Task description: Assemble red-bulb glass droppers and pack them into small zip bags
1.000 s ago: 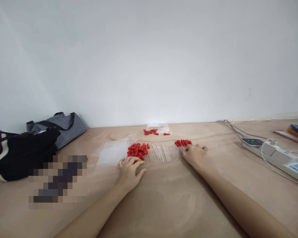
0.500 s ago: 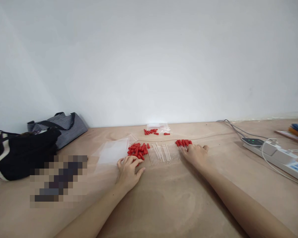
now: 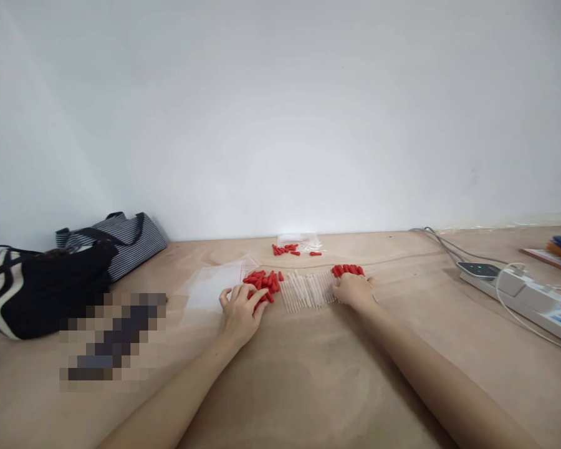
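Observation:
My left hand (image 3: 240,315) rests at the near edge of a loose pile of red rubber bulbs (image 3: 260,279). Its thumb and index finger come together around one red bulb. To the right of the pile, thin clear tubes (image 3: 303,290) lie side by side in a row. My right hand (image 3: 353,290) is curled over the right end of this row. Just beyond its knuckles a line of red bulbs (image 3: 348,270) sits at the tubes' far ends. The right fingertips are mostly hidden, so what they hold does not show. A thin pale stick (image 3: 374,297) pokes out beside that hand.
Clear plastic bags (image 3: 212,284) lie left of the pile. Near the wall are more red bulbs (image 3: 285,249) and a small clear bag (image 3: 299,239). A black bag (image 3: 51,293) and a striped bag (image 3: 138,246) stand left; a power strip (image 3: 537,302) with cables lies right.
My right hand has shifted slightly left and curled in, from spread fingers to bent ones. My left thumb has closed toward the index finger at the red pile.

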A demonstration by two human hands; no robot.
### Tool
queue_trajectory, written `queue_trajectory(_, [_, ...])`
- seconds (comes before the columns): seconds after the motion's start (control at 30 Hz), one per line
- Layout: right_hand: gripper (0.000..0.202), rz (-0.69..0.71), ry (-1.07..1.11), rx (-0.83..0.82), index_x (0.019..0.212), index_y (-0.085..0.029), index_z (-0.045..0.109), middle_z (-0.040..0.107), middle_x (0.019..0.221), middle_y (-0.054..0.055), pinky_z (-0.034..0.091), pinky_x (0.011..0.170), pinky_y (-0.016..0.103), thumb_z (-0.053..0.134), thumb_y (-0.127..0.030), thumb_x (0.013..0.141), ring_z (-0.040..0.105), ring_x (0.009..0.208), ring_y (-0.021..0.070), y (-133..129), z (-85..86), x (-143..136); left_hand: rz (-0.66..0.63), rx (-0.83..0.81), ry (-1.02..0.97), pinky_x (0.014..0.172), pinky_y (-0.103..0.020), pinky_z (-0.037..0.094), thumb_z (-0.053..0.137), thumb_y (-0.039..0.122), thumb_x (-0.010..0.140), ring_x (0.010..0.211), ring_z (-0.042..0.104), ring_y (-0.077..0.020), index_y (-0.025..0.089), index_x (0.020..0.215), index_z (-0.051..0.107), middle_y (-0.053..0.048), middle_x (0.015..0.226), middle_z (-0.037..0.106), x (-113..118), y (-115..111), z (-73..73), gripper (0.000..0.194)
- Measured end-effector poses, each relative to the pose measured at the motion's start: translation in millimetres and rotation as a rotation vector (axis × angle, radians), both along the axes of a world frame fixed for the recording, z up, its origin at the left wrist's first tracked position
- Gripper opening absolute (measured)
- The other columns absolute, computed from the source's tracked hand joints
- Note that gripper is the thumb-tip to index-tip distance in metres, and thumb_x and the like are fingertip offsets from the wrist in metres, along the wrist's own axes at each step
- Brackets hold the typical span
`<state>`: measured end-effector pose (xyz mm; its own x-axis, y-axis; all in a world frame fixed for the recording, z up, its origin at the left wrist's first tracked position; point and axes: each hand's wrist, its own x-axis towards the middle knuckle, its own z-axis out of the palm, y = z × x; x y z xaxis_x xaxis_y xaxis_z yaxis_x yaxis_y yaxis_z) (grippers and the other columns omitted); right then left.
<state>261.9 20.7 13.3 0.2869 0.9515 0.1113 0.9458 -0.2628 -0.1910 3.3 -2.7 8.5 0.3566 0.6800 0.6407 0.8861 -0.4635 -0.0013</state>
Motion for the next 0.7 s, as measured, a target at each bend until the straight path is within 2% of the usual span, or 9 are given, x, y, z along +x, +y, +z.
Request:
queue_trajectory(0.23, [0.021,0.003,0.034,0.004,0.070,-0.017,0.063,0.065,0.077,0.010,0.028,0.076,0.042,0.044,-0.026,0.074,0.058,0.080,0.0247,1,-0.9,-3,0.011,-0.044,0.031,0.082,-0.045,0.025,0.052,0.024,0.079,0.088,0.052,-0.0233,0.023,0.089,0.061,-0.005,0.086,0.060,-2,3,-0.5,0.014])
queue_trajectory(0.43, [0.025,0.052,0.020,0.122,0.072,-0.017,0.061,0.064,0.080,0.010,0.027,0.077,0.038,0.040,-0.027,0.079,0.053,0.088,0.0242,-8,5.0,-4,0.020,-0.123,-0.055,0.076,-0.041,0.026,0.048,0.023,0.080,0.083,0.053,-0.0217,0.022,0.079,0.057,-0.002,0.082,0.064,-4,5,-1.2,0.009])
queue_trajectory(0.53, [0.023,0.232,0.016,0.307,0.076,-0.017,0.058,0.063,0.084,0.007,0.026,0.077,0.035,0.040,-0.029,0.082,0.051,0.086,0.0203,-22,1.3,-5,0.038,-0.130,-0.081,0.073,-0.040,0.025,0.047,0.023,0.081,0.078,0.054,-0.0214,0.021,0.074,0.054,-0.001,0.075,0.065,-3,5,-1.0,0.010])
queue_trajectory(0.63, [0.018,0.544,0.020,0.503,0.073,-0.017,0.054,0.062,0.075,0.003,0.024,0.079,0.034,0.041,-0.023,0.083,0.050,0.078,0.0162,-43,-7.6,-6,0.056,-0.127,-0.097,0.072,-0.040,0.025,0.050,0.025,0.079,0.075,0.054,-0.0221,0.020,0.068,0.052,-0.001,0.069,0.065,-1,5,-1.1,0.012])
queue_trajectory(0.7, [0.015,0.712,0.033,0.542,0.072,-0.018,0.054,0.061,0.070,0.001,0.022,0.079,0.034,0.043,-0.020,0.083,0.049,0.076,0.0148,-56,-14.1,-5,0.067,-0.124,-0.109,0.071,-0.040,0.025,0.050,0.023,0.077,0.074,0.055,-0.0223,0.020,0.067,0.051,-0.001,0.068,0.064,0,6,-1.2,0.010])
